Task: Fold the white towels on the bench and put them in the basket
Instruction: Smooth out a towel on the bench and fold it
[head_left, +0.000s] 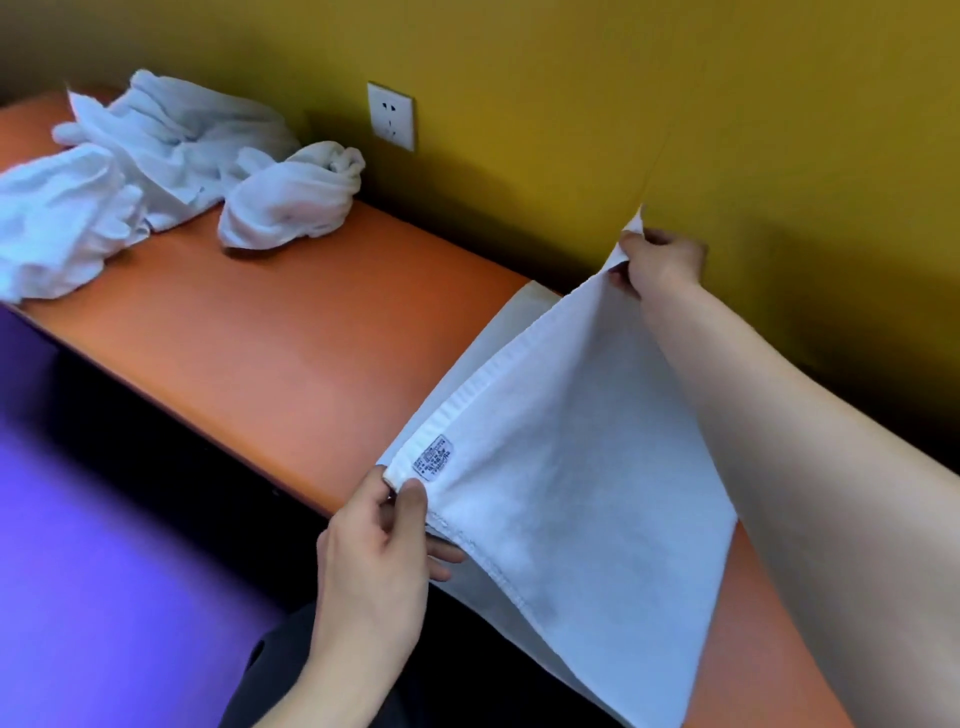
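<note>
Nearest the camera, a left hand (371, 540) comes up from the bottom edge and pinches the near corner of a white towel (566, 493) between thumb and curled fingers. A small printed label (432, 456) is sewn just beside that corner, along the hemmed edge. Below the hand, a patch of dark clothing (291, 670) shows at the bottom of the view.

Farther off and to the right, the right hand (657, 260) pinches the far corner of the same towel, its bare forearm reaching in from the right edge. Between the two hands the hem is pulled taut and lifted, and the cloth slopes down from it toward the lower right. Under the raised layer another white layer lies flat on the bench; whether it is part of the same towel cannot be told.

An orange padded bench (270, 332) runs from the far left toward the near right, set against a mustard-yellow wall (571, 104). At its far left end, well apart from the hands, lies a heap of crumpled white towels (161, 135), unfolded. One bunched towel (291, 202) sits at the right of the heap, and another (57, 218) lies at the near left edge of the bench.

A white wall socket (391, 115) is fixed just above the bench, behind the bunched towel. To the near left, beside the bench, is a blurred purple floor (93, 545).
</note>
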